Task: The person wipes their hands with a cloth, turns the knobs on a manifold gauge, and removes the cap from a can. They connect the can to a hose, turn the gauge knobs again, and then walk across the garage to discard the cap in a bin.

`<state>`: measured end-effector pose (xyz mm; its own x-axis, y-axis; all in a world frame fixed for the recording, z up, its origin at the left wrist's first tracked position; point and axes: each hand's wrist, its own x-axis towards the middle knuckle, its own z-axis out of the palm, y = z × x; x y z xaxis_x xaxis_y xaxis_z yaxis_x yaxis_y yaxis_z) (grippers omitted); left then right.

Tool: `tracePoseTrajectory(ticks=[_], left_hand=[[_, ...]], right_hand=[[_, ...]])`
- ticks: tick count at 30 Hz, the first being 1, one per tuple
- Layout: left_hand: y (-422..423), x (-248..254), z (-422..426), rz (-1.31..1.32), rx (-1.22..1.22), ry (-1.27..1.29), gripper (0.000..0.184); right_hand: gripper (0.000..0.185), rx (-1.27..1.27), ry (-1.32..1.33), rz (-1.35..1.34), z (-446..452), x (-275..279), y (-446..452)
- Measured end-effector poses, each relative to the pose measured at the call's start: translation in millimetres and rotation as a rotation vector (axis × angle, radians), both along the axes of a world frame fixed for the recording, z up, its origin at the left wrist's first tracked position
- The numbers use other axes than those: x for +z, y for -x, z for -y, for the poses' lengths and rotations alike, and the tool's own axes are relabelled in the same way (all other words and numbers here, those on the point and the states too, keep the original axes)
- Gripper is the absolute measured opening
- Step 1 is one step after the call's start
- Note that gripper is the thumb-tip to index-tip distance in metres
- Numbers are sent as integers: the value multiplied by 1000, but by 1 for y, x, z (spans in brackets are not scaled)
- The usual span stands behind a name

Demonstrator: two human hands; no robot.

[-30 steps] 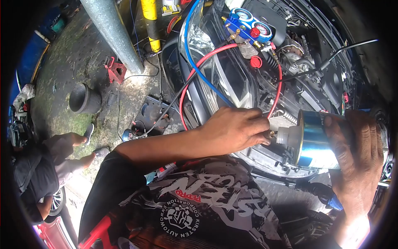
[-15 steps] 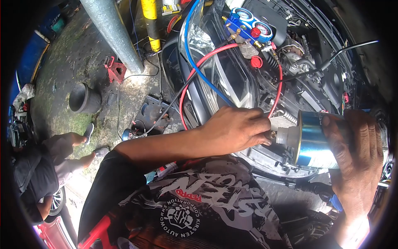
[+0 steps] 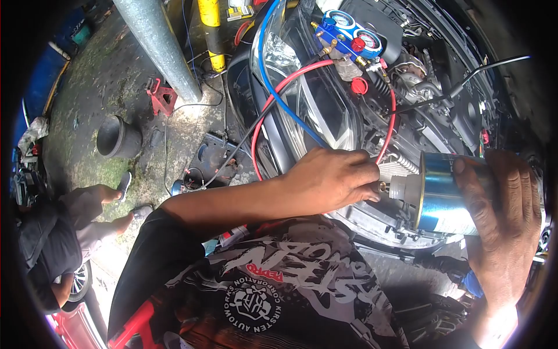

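My left hand is closed at the end of the blue hose, its fingers pinching a small brass fitting. Just right of that fitting is the grey neck of a blue metal can, which lies on its side in the air. My right hand wraps round the can's body, thumb on the near side. Whether the fitting touches the neck is hard to tell. Behind both hands, a gauge manifold with red and blue knobs rests over the engine bay.
A red hose loops over the car's headlight. On the floor to the left are a black bucket, a red jack stand and a metal post. Another person is at the lower left.
The can in my right hand has shifted very slightly to the right. My left hand has barely moved.
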<state>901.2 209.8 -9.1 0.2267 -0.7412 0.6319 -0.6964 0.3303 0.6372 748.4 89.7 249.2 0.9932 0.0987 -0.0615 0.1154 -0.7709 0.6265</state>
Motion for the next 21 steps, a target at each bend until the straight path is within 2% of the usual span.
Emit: tracePoseTrajectory(ticks=[15, 19, 21], left_hand=[[-1, 0, 1, -3, 0, 15, 26], [0, -1, 2, -3, 7, 31, 25], [0, -1, -1, 4, -13, -46, 29]], right_hand=[[106, 6, 65, -23, -6, 2, -4], [106, -7, 15, -20, -1, 3, -2], [106, -4, 19, -17, -2, 3, -2]])
